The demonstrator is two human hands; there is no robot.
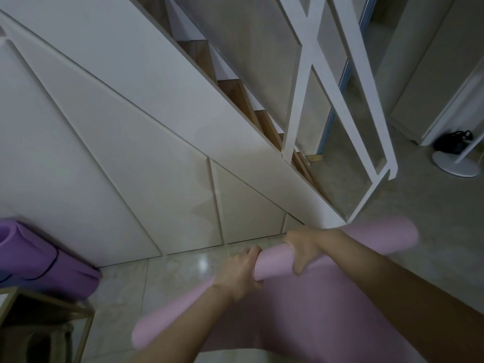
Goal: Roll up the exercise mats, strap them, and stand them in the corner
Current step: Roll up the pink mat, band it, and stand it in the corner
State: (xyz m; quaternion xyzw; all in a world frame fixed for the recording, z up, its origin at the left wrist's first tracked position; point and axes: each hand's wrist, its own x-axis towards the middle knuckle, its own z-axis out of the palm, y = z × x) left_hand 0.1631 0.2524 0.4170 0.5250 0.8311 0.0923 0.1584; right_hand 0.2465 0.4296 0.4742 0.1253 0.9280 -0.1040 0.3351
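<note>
A pink exercise mat [275, 262] lies partly rolled on the tiled floor, its roll running from lower left to upper right, with the flat unrolled part spreading toward me. My left hand [239, 275] grips the roll near its middle. My right hand [305, 251] curls over the roll just to the right of it. A purple mat [44, 265] sits rolled at the far left with a dark strap around it, leaning beside the white panelled wall.
A white panelled staircase side [157, 153] fills the view ahead, with a white railing [340, 113] on the right. A wooden-framed shelf [47, 318] stands at the lower left. A round white lamp base [454, 163] and a dark bag [453, 142] sit at the right.
</note>
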